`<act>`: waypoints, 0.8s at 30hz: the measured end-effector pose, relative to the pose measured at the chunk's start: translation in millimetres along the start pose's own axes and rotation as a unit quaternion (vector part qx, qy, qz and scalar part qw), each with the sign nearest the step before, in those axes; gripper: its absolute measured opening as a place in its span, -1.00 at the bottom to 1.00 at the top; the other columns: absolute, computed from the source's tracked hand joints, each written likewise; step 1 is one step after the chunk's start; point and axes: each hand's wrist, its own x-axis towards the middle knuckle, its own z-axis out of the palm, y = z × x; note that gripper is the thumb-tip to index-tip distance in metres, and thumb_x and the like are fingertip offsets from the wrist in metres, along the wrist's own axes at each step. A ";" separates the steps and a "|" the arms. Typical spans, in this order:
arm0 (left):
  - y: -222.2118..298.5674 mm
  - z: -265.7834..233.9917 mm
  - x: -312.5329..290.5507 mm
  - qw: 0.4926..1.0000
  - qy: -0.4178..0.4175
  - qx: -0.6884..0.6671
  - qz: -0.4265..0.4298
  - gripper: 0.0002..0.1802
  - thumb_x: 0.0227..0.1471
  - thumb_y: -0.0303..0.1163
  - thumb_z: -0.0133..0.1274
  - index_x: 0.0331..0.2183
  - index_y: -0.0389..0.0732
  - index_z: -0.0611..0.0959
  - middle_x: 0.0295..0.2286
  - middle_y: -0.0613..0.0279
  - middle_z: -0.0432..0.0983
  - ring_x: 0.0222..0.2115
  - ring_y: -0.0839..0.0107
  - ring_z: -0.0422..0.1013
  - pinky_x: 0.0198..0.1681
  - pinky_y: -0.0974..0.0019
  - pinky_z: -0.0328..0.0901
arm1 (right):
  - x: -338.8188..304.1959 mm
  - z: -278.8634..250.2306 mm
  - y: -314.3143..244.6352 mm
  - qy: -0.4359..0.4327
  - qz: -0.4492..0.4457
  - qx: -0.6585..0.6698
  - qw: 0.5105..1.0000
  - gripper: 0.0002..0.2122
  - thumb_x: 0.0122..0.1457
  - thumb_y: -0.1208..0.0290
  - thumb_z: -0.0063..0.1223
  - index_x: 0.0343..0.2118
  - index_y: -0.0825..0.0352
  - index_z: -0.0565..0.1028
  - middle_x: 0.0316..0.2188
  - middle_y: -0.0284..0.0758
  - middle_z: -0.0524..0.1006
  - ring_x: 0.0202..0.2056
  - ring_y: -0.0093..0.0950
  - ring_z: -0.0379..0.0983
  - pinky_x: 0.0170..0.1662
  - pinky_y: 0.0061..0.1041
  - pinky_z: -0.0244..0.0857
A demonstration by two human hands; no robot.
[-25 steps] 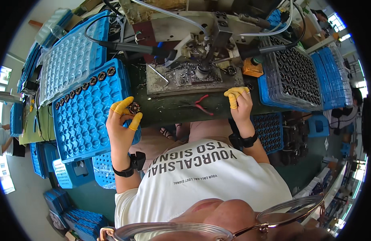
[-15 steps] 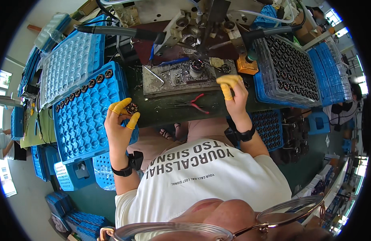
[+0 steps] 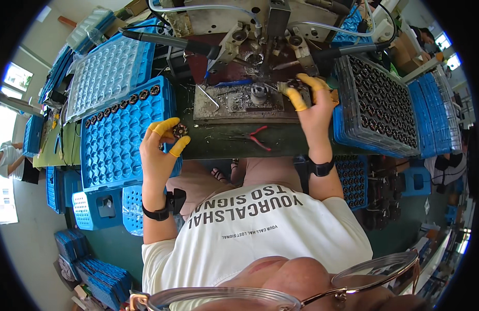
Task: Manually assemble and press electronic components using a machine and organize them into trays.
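Pinching a small dark round part in the left hand, clamped between fingertips in yellow covers, just right of the blue tray. Reaching far with the right hand, well apart from the left, with thumb and forefinger around a second dark part at the right of the metal base plate; impossible to tell whether gripped. Best to keep the left pinch light and on the rim, and to press evenly from both sides with the right, clear of the upright metal post to the left. Watch for the pointed black-handled tool beyond. Mind the red-handled pliers on the near worktop, between the hands.
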 end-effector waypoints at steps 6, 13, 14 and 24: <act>50.2 58.1 49.9 0.994 -0.034 -0.028 0.103 -0.58 -0.21 -0.43 0.35 -0.20 -0.23 0.65 -0.31 0.15 0.52 -0.38 0.28 0.43 -0.28 0.34 0.34 | -10.0 -29.7 48.0 0.033 0.026 -0.098 0.994 -0.65 0.02 0.40 0.30 -0.15 0.36 0.45 -0.08 -0.16 0.52 0.06 -0.11 0.36 0.04 -0.25 0.27; 37.4 124.7 86.8 0.983 -0.059 -0.067 0.160 -0.56 -0.18 -0.35 0.35 -0.19 -0.28 0.65 -0.31 0.07 0.53 -0.34 0.21 0.47 -0.28 0.32 0.35 | -19.7 -36.5 58.4 -0.009 -0.002 -0.145 0.989 -0.64 0.07 0.38 0.26 -0.11 0.37 0.40 -0.01 -0.11 0.47 0.12 -0.08 0.31 0.13 -0.25 0.21; 37.3 126.0 87.7 0.983 -0.056 -0.069 0.159 -0.56 -0.18 -0.35 0.35 -0.19 -0.28 0.65 -0.31 0.07 0.53 -0.34 0.21 0.47 -0.28 0.32 0.35 | -20.5 -38.9 58.1 -0.011 -0.005 -0.147 0.989 -0.64 0.07 0.38 0.26 -0.11 0.37 0.40 -0.01 -0.11 0.47 0.12 -0.08 0.31 0.13 -0.25 0.21; 44.0 119.6 95.7 0.979 -0.154 -0.093 0.097 -0.55 -0.13 -0.33 0.33 -0.18 -0.32 0.62 -0.30 0.01 0.54 -0.30 0.23 0.52 -0.26 0.29 0.39 | -18.3 -44.5 61.3 -0.022 -0.001 -0.148 0.989 -0.63 0.09 0.33 0.25 -0.12 0.38 0.39 0.00 -0.12 0.47 0.12 -0.08 0.29 0.15 -0.23 0.19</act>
